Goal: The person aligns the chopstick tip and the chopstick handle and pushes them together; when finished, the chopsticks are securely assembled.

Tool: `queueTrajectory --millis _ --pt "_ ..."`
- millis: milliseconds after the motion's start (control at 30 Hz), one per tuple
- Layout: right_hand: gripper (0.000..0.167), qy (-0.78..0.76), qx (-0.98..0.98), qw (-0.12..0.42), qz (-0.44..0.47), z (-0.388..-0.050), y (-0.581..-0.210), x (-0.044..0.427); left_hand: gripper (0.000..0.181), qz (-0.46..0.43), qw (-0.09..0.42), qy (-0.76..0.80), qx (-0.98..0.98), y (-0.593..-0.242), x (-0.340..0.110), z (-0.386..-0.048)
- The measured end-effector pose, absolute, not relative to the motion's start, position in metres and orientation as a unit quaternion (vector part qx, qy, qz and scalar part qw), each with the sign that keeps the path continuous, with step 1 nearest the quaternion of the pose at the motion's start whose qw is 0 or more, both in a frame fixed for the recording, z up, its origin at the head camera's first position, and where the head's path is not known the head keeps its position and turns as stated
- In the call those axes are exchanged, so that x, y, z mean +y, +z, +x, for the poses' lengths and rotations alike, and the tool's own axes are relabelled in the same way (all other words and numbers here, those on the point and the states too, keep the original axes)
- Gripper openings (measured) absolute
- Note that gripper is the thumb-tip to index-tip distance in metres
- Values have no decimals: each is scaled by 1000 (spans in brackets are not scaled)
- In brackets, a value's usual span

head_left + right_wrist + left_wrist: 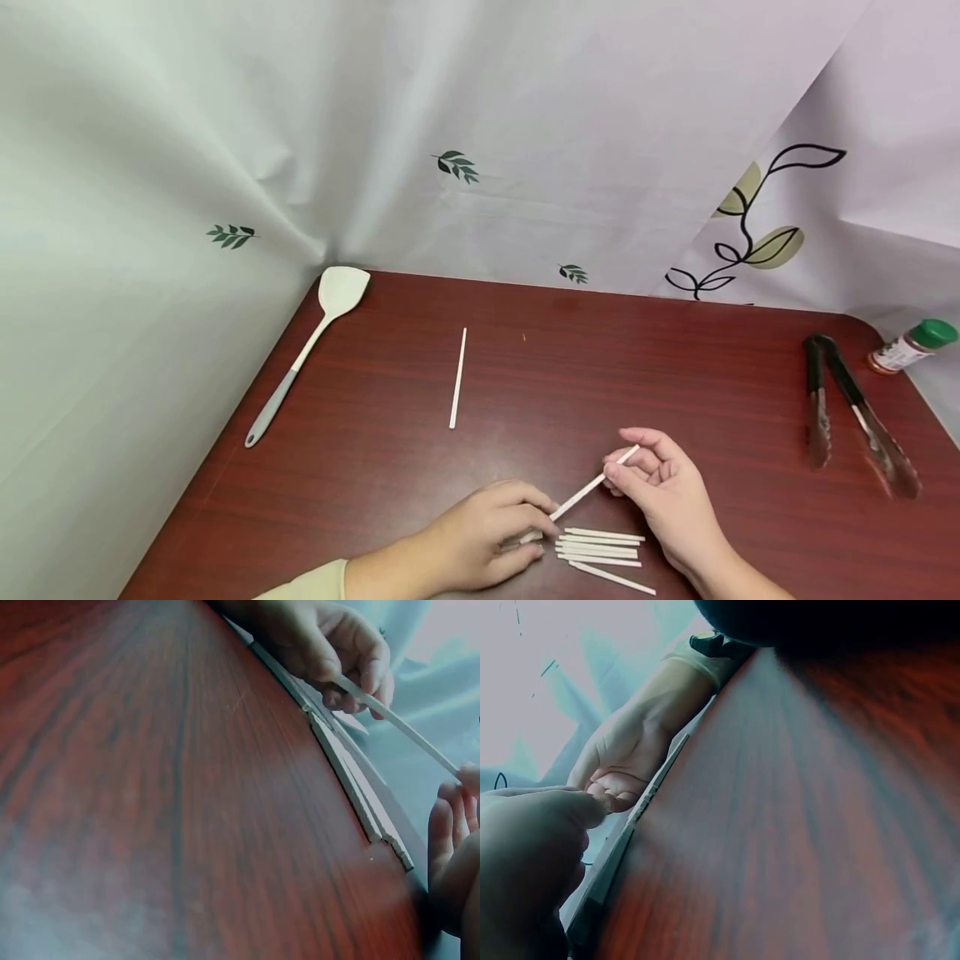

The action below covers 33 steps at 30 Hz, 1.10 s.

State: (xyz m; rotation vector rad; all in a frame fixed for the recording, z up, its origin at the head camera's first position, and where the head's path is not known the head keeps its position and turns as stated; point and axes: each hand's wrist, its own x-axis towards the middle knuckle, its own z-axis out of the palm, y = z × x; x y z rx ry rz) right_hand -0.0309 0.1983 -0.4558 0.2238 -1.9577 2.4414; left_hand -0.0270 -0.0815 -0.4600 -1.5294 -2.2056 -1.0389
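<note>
A thin white stick point(581, 496) slants between the two hands above the table. My left hand point(487, 533) pinches its lower end, and in the right wrist view the thumb and fingers of that hand point(330, 652) close on the stick point(412, 733). At the stick's upper end, my right hand point(667, 492) grips it between thumb and fingers. Several similar white sticks point(600, 550) lie roughly side by side just below the held one. Something white shows partly beneath the left fingers, mostly hidden. Another single white stick point(458, 379) lies apart, farther back on the table.
On the dark red wooden table point(360, 467), a white spatula point(300, 354) with a grey handle lies along the left edge. Black-handled metal tongs point(851, 400) lie at the right, near a green-capped shaker bottle point(907, 348). A leaf-patterned white curtain point(525, 125) hangs behind.
</note>
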Motion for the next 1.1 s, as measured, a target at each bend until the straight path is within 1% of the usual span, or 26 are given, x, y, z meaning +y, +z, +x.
queueTrajectory --millis 133,200,333,467,567,633,733,800,933,1100 --pt "37 791 -607 -11 71 -34 -454 197 32 -557 123 -330 -753 -460 -82 -28" --pt "35 793 -605 -17 71 -35 -454 197 29 -569 123 -325 -745 -461 -82 -29" --pt "37 798 -597 -25 75 -38 -451 194 24 -583 133 -321 -734 -462 -82 -31" --pt "40 795 -601 -32 77 -45 -449 190 22 -592 161 -310 -726 -464 -81 -32" --pt "42 783 -615 -51 74 -54 -446 186 25 -590 189 -307 -723 -465 -83 -36" --pt "48 769 -629 -73 82 -59 -444 182 32 -583 206 -310 -722 -464 -85 -39" --pt "64 737 -660 -102 104 -66 -438 174 47 -568 227 -326 -721 -463 -89 -47" --pt "76 704 -692 -107 123 -71 -433 169 52 -553 232 -332 -728 -463 -92 -53" --pt "89 602 -779 -86 152 -88 -426 157 49 -515 231 -331 -756 -463 -102 -63" --pt "93 471 -863 -56 173 -116 -424 148 39 -465 227 -337 -787 -463 -109 -67"
